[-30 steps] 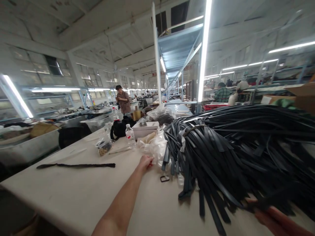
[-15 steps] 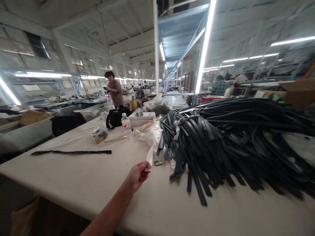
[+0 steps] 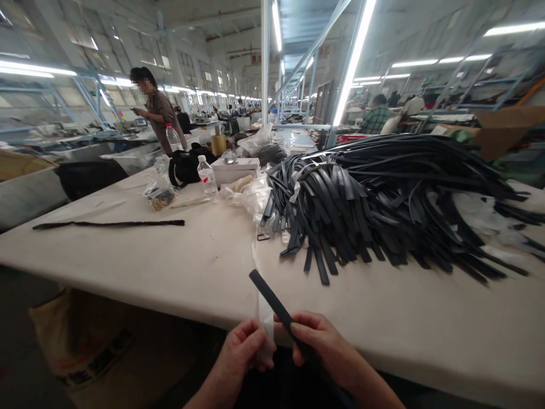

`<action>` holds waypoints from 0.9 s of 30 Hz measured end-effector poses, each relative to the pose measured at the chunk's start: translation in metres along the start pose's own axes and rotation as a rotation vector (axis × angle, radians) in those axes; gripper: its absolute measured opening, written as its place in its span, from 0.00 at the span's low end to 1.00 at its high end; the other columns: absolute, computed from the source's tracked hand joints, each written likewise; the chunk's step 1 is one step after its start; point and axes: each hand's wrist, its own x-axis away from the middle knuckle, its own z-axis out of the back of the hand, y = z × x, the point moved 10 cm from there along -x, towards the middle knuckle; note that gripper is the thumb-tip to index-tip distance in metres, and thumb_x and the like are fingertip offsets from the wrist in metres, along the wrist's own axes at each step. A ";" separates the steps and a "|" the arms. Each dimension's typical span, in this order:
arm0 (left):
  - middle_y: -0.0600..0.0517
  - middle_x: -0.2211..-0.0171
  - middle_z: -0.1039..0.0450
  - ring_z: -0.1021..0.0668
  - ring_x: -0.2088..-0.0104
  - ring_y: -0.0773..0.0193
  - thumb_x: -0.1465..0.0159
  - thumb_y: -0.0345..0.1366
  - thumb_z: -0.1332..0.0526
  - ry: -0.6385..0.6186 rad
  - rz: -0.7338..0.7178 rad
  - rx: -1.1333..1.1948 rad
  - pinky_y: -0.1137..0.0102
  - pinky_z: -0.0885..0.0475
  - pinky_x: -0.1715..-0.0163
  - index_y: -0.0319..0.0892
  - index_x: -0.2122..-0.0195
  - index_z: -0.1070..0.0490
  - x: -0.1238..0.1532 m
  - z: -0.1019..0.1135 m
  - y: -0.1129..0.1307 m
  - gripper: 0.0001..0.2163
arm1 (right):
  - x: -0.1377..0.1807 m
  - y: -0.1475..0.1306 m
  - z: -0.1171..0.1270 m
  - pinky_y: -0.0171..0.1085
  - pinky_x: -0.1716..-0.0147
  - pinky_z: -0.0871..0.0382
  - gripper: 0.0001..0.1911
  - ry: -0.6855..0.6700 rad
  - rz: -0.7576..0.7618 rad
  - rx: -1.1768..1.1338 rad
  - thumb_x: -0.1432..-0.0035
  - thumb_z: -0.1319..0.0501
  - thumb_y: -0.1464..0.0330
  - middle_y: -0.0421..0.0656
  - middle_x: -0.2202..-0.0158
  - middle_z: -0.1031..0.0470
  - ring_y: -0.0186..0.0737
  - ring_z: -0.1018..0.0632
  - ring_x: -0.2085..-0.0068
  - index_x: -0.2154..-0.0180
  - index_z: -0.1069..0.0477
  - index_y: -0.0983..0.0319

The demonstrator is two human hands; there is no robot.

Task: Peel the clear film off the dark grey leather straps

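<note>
My left hand point(image 3: 243, 347) pinches a long clear plastic sleeve point(image 3: 263, 295) that rises from my fingers toward the table. My right hand point(image 3: 318, 338) grips a single black strap point(image 3: 269, 295), its free end pointing up and left. Both hands are together at the near edge of the white table point(image 3: 179, 267). A big pile of black straps point(image 3: 383, 204) lies on the table beyond my hands, to the right. A small black buckle point(image 3: 263, 237) lies by the pile's left end.
One loose black strap point(image 3: 106, 224) lies at the table's left. Water bottle point(image 3: 207, 177), black bag point(image 3: 185, 166), white box point(image 3: 236, 169) and plastic bags point(image 3: 249, 193) sit at the back. A person point(image 3: 155, 111) stands far left. A tan sack point(image 3: 80, 335) hangs below the table.
My left hand has pulled the plastic sleeve from near the pile back to the table's near edge. My right hand has come into view holding one strap. The view has tipped downward.
</note>
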 end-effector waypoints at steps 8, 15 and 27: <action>0.56 0.81 0.28 0.30 0.83 0.71 0.51 0.44 0.27 -0.066 0.018 -0.133 0.75 0.36 0.81 0.39 0.68 0.24 -0.001 -0.002 -0.005 0.15 | -0.028 -0.041 -0.023 0.29 0.78 0.41 0.09 0.057 0.201 0.317 0.44 0.38 0.65 0.35 0.81 0.32 0.30 0.31 0.79 0.66 0.22 0.64; 0.51 0.79 0.26 0.28 0.80 0.71 0.46 0.39 0.31 -0.201 0.144 -0.079 0.76 0.36 0.77 0.35 0.73 0.21 -0.004 -0.022 -0.012 0.10 | -0.012 -0.056 -0.014 0.31 0.78 0.34 0.11 0.129 0.321 0.325 0.40 0.41 0.63 0.41 0.63 0.24 0.29 0.28 0.78 0.64 0.24 0.62; 0.53 0.72 0.20 0.19 0.73 0.68 0.53 0.39 0.23 0.049 0.129 0.355 0.75 0.24 0.70 0.39 0.71 0.25 -0.032 -0.024 0.002 0.15 | 0.091 -0.007 0.045 0.30 0.83 0.32 0.14 0.450 0.314 0.439 0.38 0.41 0.56 0.43 0.67 0.23 0.34 0.27 0.78 0.65 0.24 0.58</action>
